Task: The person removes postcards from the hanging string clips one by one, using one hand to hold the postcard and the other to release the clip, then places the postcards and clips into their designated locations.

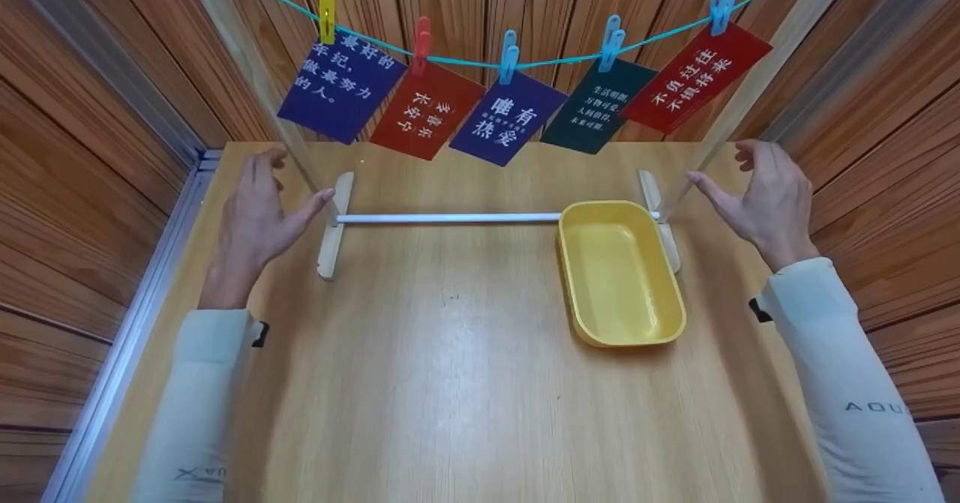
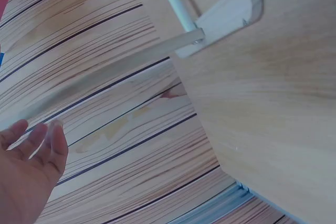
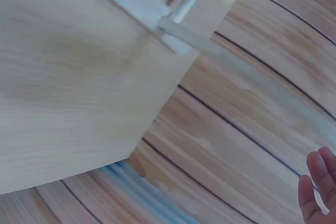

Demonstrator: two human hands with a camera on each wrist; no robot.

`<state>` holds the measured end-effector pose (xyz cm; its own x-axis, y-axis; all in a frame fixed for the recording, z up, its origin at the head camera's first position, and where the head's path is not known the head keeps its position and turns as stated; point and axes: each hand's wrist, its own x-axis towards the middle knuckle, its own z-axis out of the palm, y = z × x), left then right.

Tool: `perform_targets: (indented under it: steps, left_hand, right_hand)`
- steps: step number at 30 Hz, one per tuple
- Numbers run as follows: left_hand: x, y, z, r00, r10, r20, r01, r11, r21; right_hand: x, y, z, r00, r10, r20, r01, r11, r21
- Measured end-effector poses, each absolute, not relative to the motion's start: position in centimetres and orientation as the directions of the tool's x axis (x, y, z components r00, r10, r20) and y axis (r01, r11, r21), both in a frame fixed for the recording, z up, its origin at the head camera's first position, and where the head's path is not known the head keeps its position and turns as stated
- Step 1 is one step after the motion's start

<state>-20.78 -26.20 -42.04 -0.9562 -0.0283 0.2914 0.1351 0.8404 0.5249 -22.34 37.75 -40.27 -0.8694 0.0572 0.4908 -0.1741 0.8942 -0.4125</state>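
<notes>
My left hand (image 1: 259, 214) is beside the left wooden post (image 1: 251, 61) of a small drying rack, its thumb tip overlapping the post's lower part in the head view. The left wrist view shows this hand (image 2: 37, 166) with fingers loosely bent and nothing held. On the other side, my right hand (image 1: 769, 199) hovers by the right post (image 1: 787, 53), thumb pointing at it, palm free. A turquoise string (image 1: 465, 61) spans the posts. From it hang several cards in blue, red and dark green, such as a red card (image 1: 697, 79), held by yellow, red and blue clothespins (image 1: 509, 57).
A yellow plastic tub (image 1: 566, 270) stands on the wooden table (image 1: 450, 383), against the rack's right foot (image 1: 670, 244). A white crossbar (image 1: 450, 219) joins it to the left foot (image 1: 334, 237). Wood-plank walls (image 1: 60, 211) surround the table on three sides.
</notes>
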Motion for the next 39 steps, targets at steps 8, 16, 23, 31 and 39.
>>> perform_targets:
  steps: [8, 16, 23, 31, 39]
  left_hand:
    - [-20.7, -25.5, -41.8, -0.928, -0.075, 0.365, 0.152, 0.819, 0.554]
    - [-21.0, -25.0, -41.4, -0.826, -0.081, 0.557, 0.280, 0.800, 0.531]
    - [-20.9, -24.7, -40.4, -0.734, -0.061, 0.677, 0.367, 0.803, 0.470]
    - [-21.2, -23.9, -37.8, -0.700, -0.023, 0.714, 0.434, 0.780, 0.451]
    - [-21.8, -23.2, -35.7, -0.690, 0.019, 0.724, 0.456, 0.787, 0.414]
  right_hand:
    - [-21.8, 35.1, -38.5, -0.796, -0.043, 0.604, -0.316, 0.881, -0.353]
    - [-21.4, 32.4, -36.8, -0.707, -0.123, 0.696, -0.433, 0.853, -0.290]
    - [-21.1, 29.8, -35.5, -0.662, -0.225, 0.715, -0.545, 0.800, -0.252]
    - [-21.5, 26.4, -33.4, -0.591, -0.373, 0.715, -0.675, 0.714, -0.186]
    - [-22.3, 24.0, -30.9, -0.511, -0.471, 0.719, -0.743, 0.662, -0.093]
